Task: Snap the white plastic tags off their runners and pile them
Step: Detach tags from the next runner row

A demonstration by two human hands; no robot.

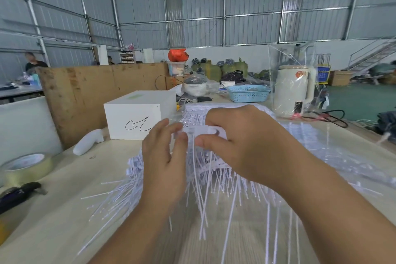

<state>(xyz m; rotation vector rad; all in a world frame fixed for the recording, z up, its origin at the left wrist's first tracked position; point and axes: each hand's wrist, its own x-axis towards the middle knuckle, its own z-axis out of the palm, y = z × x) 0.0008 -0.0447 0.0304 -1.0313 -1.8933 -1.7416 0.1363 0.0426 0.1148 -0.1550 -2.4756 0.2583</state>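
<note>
In a metal-walled workshop, a pale wooden bench (64,210) carries a loose pile of thin white plastic tags (137,180), so much seems done. Above that pile the left hand (164,156) and right hand (246,146) pinch a white tagged runner strip (198,130); behind it, stacked white runner sheets (300,133) remain.

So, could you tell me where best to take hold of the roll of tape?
Probably grip the tape roll across its outer rim, coming from above: it lies flat on the table with the hole facing up, so both sides look free.
</note>
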